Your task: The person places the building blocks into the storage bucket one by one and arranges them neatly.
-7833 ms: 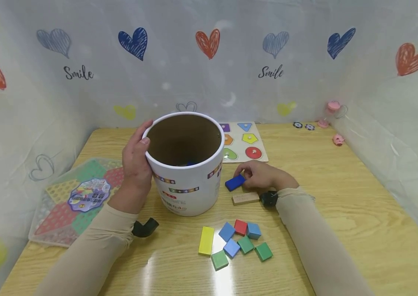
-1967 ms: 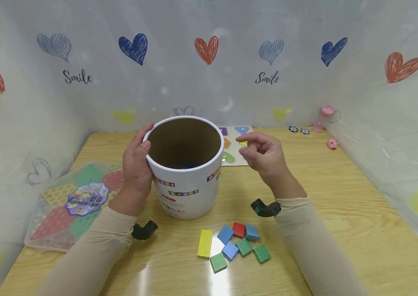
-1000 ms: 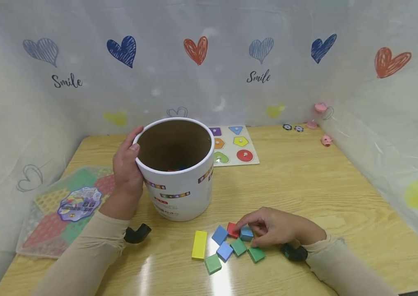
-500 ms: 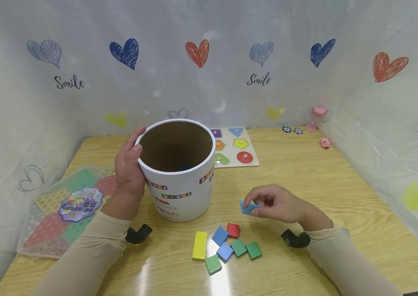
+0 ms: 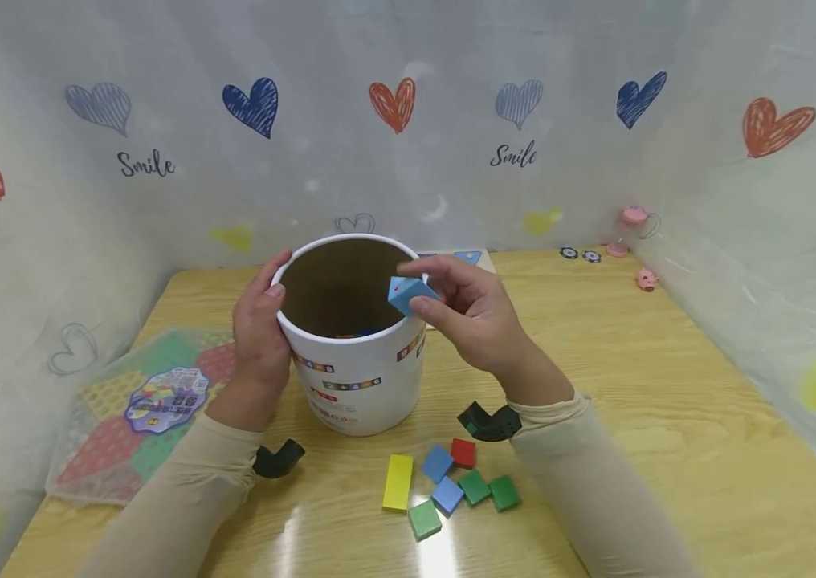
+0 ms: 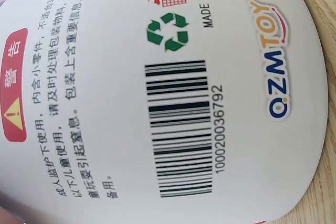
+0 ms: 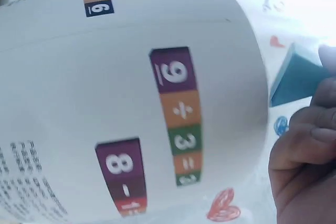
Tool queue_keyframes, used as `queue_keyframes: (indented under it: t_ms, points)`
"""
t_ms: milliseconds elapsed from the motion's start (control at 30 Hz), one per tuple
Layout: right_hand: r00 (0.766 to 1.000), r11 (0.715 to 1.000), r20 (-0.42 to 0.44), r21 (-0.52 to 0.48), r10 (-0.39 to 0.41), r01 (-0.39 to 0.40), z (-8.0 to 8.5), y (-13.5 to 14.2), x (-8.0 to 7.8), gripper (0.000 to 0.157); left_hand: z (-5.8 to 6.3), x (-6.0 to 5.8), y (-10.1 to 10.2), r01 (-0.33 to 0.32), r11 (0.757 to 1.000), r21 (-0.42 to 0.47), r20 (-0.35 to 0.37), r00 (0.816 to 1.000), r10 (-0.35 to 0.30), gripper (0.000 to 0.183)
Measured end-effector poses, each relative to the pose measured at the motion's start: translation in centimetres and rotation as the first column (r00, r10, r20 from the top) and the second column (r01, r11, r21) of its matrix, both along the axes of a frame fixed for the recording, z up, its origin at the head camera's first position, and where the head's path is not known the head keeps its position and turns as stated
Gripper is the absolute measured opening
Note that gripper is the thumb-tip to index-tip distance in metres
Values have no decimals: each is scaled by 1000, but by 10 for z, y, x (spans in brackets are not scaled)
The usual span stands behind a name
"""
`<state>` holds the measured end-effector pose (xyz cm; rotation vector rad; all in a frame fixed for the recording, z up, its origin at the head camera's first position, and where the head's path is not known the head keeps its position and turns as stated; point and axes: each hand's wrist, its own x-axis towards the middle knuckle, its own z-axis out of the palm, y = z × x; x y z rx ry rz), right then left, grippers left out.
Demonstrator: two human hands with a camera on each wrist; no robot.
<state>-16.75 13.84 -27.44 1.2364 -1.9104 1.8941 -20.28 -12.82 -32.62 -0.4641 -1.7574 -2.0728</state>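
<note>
A white bucket (image 5: pixel 361 401) with printed sums stands upright on the table, a few coloured pieces just visible deep inside. My left hand (image 5: pixel 261 341) grips its left side at the rim, thumb at the edge. In the left wrist view the bucket wall (image 6: pixel 236 129) with its barcode fills most of the frame. My right hand (image 5: pixel 476 321) pinches a light blue block (image 5: pixel 408 295) between thumb and fingers, over the bucket's right rim. The right wrist view shows this block (image 7: pixel 299 80) beside the bucket's edge.
In front of the bucket lie a yellow oblong block (image 5: pixel 397 483), a red block (image 5: pixel 463 453) and several blue and green blocks (image 5: pixel 504 492). A patterned plastic case (image 5: pixel 112 433) lies left. Behind are a shape puzzle board (image 5: pixel 483 258), two round chips (image 5: pixel 569 253) and a pink pig (image 5: pixel 646 279).
The right hand has dropped earlier blocks out of sight, then picked the light blue block from the front group and raised it to the bucket's rim. The left hand has stayed on the bucket.
</note>
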Motion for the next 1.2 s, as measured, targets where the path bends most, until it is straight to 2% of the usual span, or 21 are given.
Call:
queue_keyframes:
  t_ms: [133, 300, 433, 533, 600, 633, 700, 767, 800, 867, 900, 933, 1000, 1133, 1200]
  points:
    - [1000, 1000, 15, -14, -28, 28, 2, -1, 1, 55, 1, -1, 3, 4, 1000, -18, 4, 1000, -4, 46]
    - [998, 998, 2, -5, -62, 62, 1, 11, 2, 42, 1, -1, 3, -12, 1000, -27, -12, 1000, 11, 46]
    - [998, 994, -27, 88, -55, 58, -7, 22, 4, 31, 1, -1, 2, -20, 1000, -19, -10, 1000, 20, 47]
    - [1000, 975, -20, 221, -7, 11, -19, 31, 3, 29, 2, 0, 2, -26, 1000, -14, -8, 1000, 26, 47]
    - [999, 936, 24, 351, 30, -36, -31, 39, 2, 32, 2, -1, 2, -20, 1000, -23, -7, 1000, 20, 47]
    - [996, 905, 64, 417, 57, -79, -37, 43, 1, 35, 3, -1, 2, -13, 1000, -26, -5, 1000, 13, 46]
    - [978, 816, 183, 546, 105, -190, -52, 52, -1, 44, 3, -2, 2, -3, 1000, -30, -1, 1000, 3, 46]
    - [927, 709, 351, 621, 131, -335, -68, 61, -4, 52, 3, -2, 2, -7, 999, -35, 3, 1000, 7, 46]
    - [890, 659, 435, 631, 135, -409, -76, 65, -6, 57, 3, -2, 2, -9, 999, -31, 5, 1000, 10, 46]
    - [812, 578, 570, 624, 125, -526, -92, 73, -11, 62, 2, -2, 1, -17, 999, -29, 7, 1000, 17, 46]
    - [783, 552, 611, 615, 118, -563, -99, 76, -14, 63, 2, -2, 1, -20, 999, -29, 7, 1000, 20, 46]
    - [755, 534, 644, 598, 122, -597, -105, 78, -16, 61, 2, -2, 1, -22, 999, -25, 8, 1000, 22, 46]
    - [720, 513, 680, 573, 137, -639, -116, 81, -21, 58, 1, -2, 0, -16, 1000, -21, 10, 1000, 16, 47]
    - [710, 490, 684, 568, 166, -661, -125, 78, -24, 52, -1, -3, 0, -9, 1000, -11, -2, 1000, 9, 47]
    - [720, 486, 676, 581, 160, -653, -125, 75, -22, 49, -1, -3, 0, -4, 1000, -4, -13, 1000, 4, 47]
